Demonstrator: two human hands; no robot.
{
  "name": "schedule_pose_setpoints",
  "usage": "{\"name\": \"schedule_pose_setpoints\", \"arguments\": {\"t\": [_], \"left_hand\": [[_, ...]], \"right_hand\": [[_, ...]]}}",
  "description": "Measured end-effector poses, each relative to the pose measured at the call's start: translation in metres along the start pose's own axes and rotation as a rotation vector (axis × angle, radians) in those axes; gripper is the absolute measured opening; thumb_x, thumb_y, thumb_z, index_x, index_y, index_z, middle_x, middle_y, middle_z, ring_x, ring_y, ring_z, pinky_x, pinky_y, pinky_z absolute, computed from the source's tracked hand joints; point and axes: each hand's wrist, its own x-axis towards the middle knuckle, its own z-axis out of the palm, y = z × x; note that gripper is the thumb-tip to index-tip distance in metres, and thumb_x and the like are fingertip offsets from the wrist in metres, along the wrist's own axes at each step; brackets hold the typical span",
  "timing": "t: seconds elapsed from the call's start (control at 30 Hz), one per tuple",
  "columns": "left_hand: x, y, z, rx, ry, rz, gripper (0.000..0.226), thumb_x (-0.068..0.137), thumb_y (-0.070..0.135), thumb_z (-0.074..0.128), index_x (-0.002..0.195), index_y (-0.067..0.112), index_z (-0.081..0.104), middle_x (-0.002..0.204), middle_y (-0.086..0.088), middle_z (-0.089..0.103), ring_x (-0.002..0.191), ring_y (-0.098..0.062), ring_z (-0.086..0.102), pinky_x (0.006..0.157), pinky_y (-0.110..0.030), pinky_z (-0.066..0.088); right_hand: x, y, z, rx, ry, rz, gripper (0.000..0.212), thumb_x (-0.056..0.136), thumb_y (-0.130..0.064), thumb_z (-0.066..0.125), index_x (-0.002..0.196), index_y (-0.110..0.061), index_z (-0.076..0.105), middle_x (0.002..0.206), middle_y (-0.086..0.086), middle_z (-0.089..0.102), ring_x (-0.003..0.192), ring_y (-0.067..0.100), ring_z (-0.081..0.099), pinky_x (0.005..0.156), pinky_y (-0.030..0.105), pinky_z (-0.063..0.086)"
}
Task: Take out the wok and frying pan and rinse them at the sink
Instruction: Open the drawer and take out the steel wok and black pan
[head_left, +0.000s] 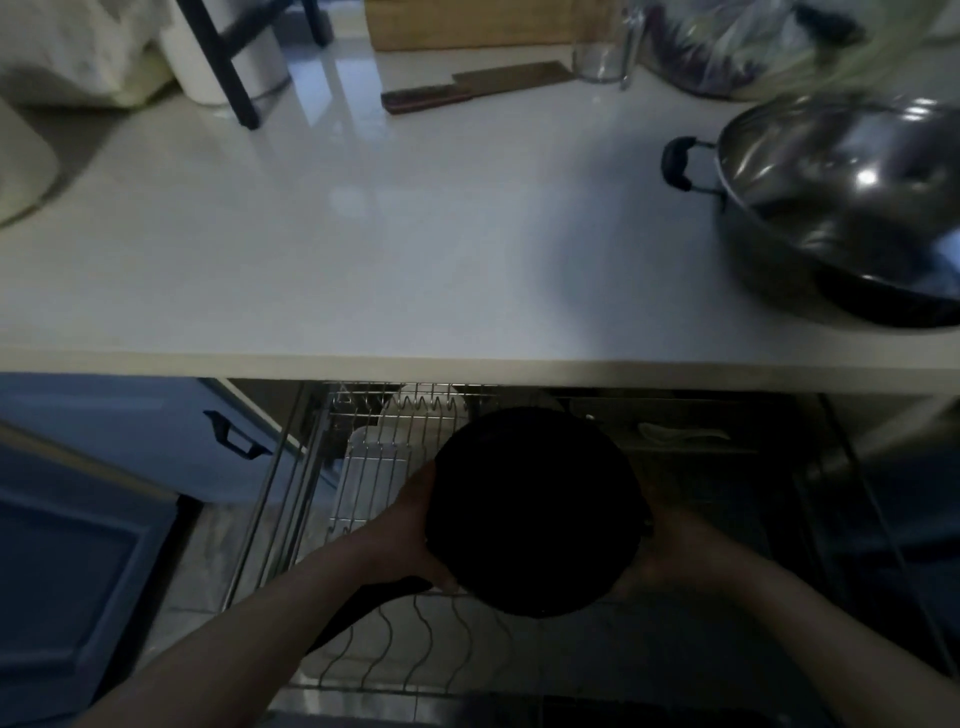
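Observation:
A round black frying pan (535, 512) is held over the pulled-out wire drawer rack (358, 483) below the counter. My left hand (415, 535) grips its left rim, and the pan's dark handle (358, 608) runs down under my left wrist. On the pan's right side my right hand (660, 556) holds the rim. A shiny steel wok (841, 208) with a black side handle sits on the white countertop (389, 249) at the far right, apart from both hands.
A knife (467, 85) lies at the back of the counter, near a wooden board (483, 23), a glass (605, 47) and a plastic bag (753, 47). A white canister (228, 57) stands back left. A blue cabinet door (78, 561) hangs open at the left.

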Motion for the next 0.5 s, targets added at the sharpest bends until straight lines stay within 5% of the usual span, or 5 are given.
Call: {"name": "schedule_pose_setpoints", "arguments": {"t": [0.17,0.3,0.4,0.5], "left_hand": [[-0.008,0.05,-0.01,0.033,-0.079,0.066,0.135,0.048,0.024,0.094,0.149,0.03,0.004,0.146,0.014,0.016,0.135,-0.006,0.022,0.108,-0.02,0.029],[-0.027,0.079,-0.021,0.105,-0.164,0.06,0.131,0.044,0.03,0.093,0.146,0.039,0.01,0.143,0.012,0.028,0.131,-0.009,0.033,0.107,-0.028,0.038],[-0.058,0.101,-0.031,0.153,-0.178,0.034,0.134,0.045,0.035,0.091,0.145,0.047,0.002,0.147,0.011,0.023,0.135,-0.014,0.031,0.109,-0.032,0.037],[-0.101,0.126,-0.046,0.151,-0.151,0.101,0.137,0.055,0.032,0.09,0.148,0.035,-0.011,0.151,0.014,0.005,0.138,-0.007,0.015,0.11,-0.021,0.024]], "right_hand": [[-0.05,-0.011,-0.014,0.02,0.106,-0.03,0.137,0.024,-0.068,0.091,0.135,-0.056,0.01,0.142,-0.027,0.03,0.132,-0.006,0.034,0.104,0.006,0.03],[-0.105,-0.045,-0.023,0.091,0.145,-0.063,0.12,0.032,-0.049,0.097,0.127,-0.053,0.023,0.134,-0.034,0.027,0.116,-0.033,0.029,0.088,-0.007,0.029],[-0.145,-0.065,-0.018,0.158,0.177,-0.081,0.112,0.046,-0.016,0.098,0.123,-0.051,0.025,0.129,-0.033,0.03,0.117,-0.025,0.032,0.082,-0.006,0.032],[-0.182,-0.095,-0.01,0.144,0.217,-0.164,0.12,0.044,-0.027,0.099,0.133,-0.055,0.023,0.136,-0.038,0.036,0.127,-0.017,0.035,0.089,-0.002,0.035]]}}
